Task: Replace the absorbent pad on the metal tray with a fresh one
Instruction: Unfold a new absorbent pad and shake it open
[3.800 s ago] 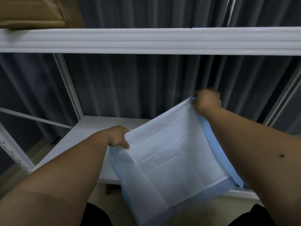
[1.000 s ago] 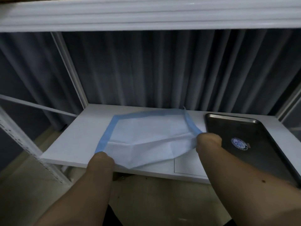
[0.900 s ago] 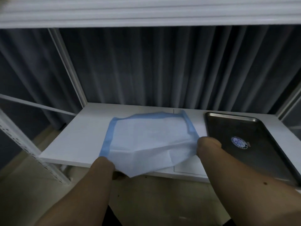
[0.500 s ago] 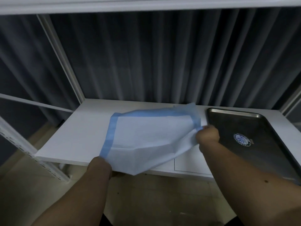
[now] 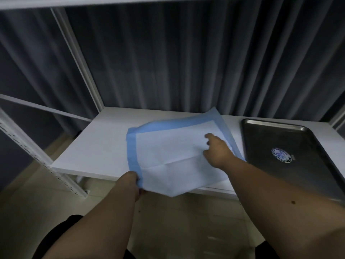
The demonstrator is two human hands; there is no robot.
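The absorbent pad (image 5: pixel 173 152), white with a blue border, lies spread on the white shelf (image 5: pixel 97 146), its near edge hanging over the front. My left hand (image 5: pixel 130 182) pinches the pad's near left corner at the shelf edge. Over the pad's right part, my right hand (image 5: pixel 216 148) has its forefinger and thumb stretched out; it grips nothing. The metal tray (image 5: pixel 276 137) sits to the right of the pad, bare, with a round blue-and-white sticker (image 5: pixel 281 155) inside.
A dark grey curtain (image 5: pixel 186 62) hangs right behind the shelf. A white perforated upright (image 5: pixel 37 156) stands at the front left, and another shelf board (image 5: pixel 130 0) runs overhead. Tiled floor (image 5: pixel 186 221) lies below the shelf front.
The pad came down from mid-air onto the shelf beside the tray. My right hand let go of the right corner and moved onto the pad's top; my left hand keeps its corner.
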